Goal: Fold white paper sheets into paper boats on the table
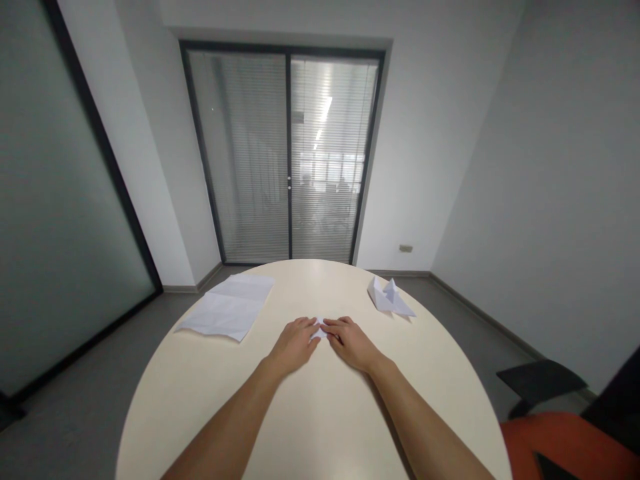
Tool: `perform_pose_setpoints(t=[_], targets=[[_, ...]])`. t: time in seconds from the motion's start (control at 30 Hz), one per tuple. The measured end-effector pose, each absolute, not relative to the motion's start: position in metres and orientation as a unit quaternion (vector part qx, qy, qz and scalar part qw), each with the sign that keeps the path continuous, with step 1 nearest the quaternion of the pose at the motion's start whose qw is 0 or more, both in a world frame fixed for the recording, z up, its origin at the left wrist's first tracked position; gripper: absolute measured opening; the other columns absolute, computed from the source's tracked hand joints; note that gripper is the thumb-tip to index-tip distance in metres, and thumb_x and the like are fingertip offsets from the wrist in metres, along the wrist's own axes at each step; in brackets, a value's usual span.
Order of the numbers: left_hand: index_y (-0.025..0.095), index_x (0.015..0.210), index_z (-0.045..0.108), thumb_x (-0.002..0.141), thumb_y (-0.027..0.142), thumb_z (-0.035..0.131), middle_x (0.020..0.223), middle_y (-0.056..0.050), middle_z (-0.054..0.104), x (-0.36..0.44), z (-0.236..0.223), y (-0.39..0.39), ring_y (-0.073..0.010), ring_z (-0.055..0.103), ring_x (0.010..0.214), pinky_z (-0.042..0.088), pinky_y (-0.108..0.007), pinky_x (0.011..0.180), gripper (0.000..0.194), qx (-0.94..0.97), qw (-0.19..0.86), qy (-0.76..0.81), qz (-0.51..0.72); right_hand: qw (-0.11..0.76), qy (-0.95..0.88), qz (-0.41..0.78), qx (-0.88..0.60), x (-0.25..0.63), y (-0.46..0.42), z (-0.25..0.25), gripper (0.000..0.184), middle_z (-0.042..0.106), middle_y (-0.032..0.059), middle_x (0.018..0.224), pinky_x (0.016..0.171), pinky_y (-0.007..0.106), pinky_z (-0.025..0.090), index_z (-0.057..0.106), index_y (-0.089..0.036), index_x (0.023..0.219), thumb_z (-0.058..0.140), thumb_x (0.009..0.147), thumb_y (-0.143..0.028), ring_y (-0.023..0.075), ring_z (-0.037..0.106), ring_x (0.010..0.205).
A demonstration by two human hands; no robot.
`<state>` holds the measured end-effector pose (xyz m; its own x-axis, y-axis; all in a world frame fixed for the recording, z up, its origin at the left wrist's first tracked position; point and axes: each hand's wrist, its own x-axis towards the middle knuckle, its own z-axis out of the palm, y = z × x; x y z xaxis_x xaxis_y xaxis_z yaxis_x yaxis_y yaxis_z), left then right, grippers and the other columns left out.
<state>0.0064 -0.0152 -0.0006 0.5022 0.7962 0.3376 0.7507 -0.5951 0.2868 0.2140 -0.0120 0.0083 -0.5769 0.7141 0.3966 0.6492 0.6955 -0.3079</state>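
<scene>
A small piece of folded white paper (321,329) lies on the round cream table (310,413), between my two hands. My left hand (296,345) has its fingers closed on the paper's left side. From the other side, my right hand (350,341) presses and pinches its right part. The fingers of both hands hide much of the paper, so its full shape does not show. Beyond my right hand stands a folded white paper boat (390,300). To the left lies a creased, flat sheet of white paper (230,307).
An orange chair (565,447) with a black armrest (543,381) stands close to the table's right edge. Past the far edge are a glass door with blinds (285,160) and white walls. A frosted glass panel (60,200) rises on the left.
</scene>
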Motion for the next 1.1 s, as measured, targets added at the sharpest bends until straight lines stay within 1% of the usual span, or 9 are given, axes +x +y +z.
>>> perform_pose_setpoints(t=[0.13,0.27,0.33,0.47,0.6,0.7,0.87,1.0,1.1], targets=[[0.022,0.132,0.06,0.097,0.028,0.048,0.141,-0.009,0.058,0.007,-0.001,-0.015,-0.0246,0.05,0.131,0.038,-0.043,0.112,0.037,0.865,0.049,0.45,0.214,0.247,-0.885,0.068,-0.388,0.214,-0.013,0.011,0.037,0.067,0.0066,0.13,0.097,0.036,0.042,0.068,-0.023,0.125,0.046,0.096,-0.018,0.0206,0.062,0.107],[0.021,0.134,0.058,0.098,0.028,0.048,0.14,-0.009,0.058,0.007,-0.001,-0.016,-0.0254,0.051,0.129,0.039,-0.043,0.11,0.038,0.867,0.039,0.448,0.216,0.237,-0.881,0.074,-0.403,0.215,-0.015,0.015,0.031,0.073,0.0049,0.118,0.093,0.032,0.044,0.071,-0.023,0.117,0.048,0.096,-0.021,0.0198,0.062,0.099],[0.021,0.134,0.058,0.098,0.028,0.047,0.14,-0.009,0.059,0.007,0.0,-0.016,-0.0257,0.051,0.128,0.039,-0.043,0.109,0.038,0.866,0.032,0.449,0.217,0.237,-0.873,0.076,-0.418,0.215,-0.016,0.018,0.029,0.074,0.0042,0.114,0.091,0.031,0.045,0.072,-0.024,0.115,0.05,0.096,-0.024,0.0204,0.062,0.099],[0.022,0.13,0.061,0.099,0.029,0.047,0.138,-0.009,0.06,0.007,0.002,-0.017,-0.0252,0.053,0.126,0.041,-0.043,0.107,0.035,0.865,0.032,0.449,0.22,0.233,-0.863,0.084,-0.44,0.216,-0.019,0.021,0.027,0.075,0.0036,0.113,0.09,0.031,0.047,0.073,-0.026,0.113,0.053,0.096,-0.031,0.0213,0.062,0.103],[0.023,0.126,0.064,0.098,0.028,0.049,0.134,-0.007,0.063,0.008,0.005,-0.018,-0.0262,0.054,0.12,0.044,-0.042,0.102,0.033,0.863,0.036,0.453,0.223,0.239,-0.859,0.088,-0.444,0.217,-0.019,0.021,0.025,0.074,0.0033,0.114,0.091,0.031,0.047,0.073,-0.027,0.111,0.056,0.094,-0.033,0.0212,0.063,0.104],[0.025,0.123,0.066,0.098,0.027,0.048,0.129,-0.006,0.066,0.009,0.008,-0.019,-0.0252,0.055,0.114,0.045,-0.04,0.099,0.031,0.861,0.045,0.452,0.228,0.238,-0.86,0.093,-0.442,0.217,-0.019,0.022,0.025,0.074,0.0041,0.114,0.092,0.032,0.047,0.073,-0.026,0.111,0.057,0.093,-0.034,0.0213,0.064,0.104],[0.025,0.123,0.066,0.099,0.026,0.045,0.128,-0.005,0.066,0.009,0.01,-0.021,-0.0238,0.055,0.111,0.045,-0.039,0.098,0.032,0.86,0.051,0.449,0.237,0.236,-0.869,0.088,-0.427,0.217,-0.02,0.024,0.025,0.074,0.0032,0.112,0.092,0.031,0.046,0.072,-0.026,0.111,0.055,0.095,-0.032,0.0208,0.064,0.104],[0.024,0.124,0.066,0.097,0.029,0.05,0.131,-0.006,0.065,0.008,0.009,-0.022,-0.0246,0.055,0.113,0.044,-0.039,0.1,0.031,0.864,0.044,0.442,0.238,0.224,-0.876,0.077,-0.42,0.218,-0.021,0.025,0.028,0.074,0.0028,0.112,0.088,0.03,0.046,0.071,-0.026,0.115,0.048,0.099,-0.034,0.0204,0.063,0.1],[0.025,0.125,0.065,0.096,0.029,0.052,0.13,-0.005,0.065,0.007,0.011,-0.023,-0.0245,0.054,0.114,0.044,-0.039,0.101,0.032,0.861,0.049,0.443,0.245,0.221,-0.872,0.068,-0.431,0.216,-0.022,0.027,0.032,0.075,0.0036,0.108,0.086,0.03,0.046,0.07,-0.026,0.116,0.042,0.102,-0.035,0.02,0.062,0.098]])
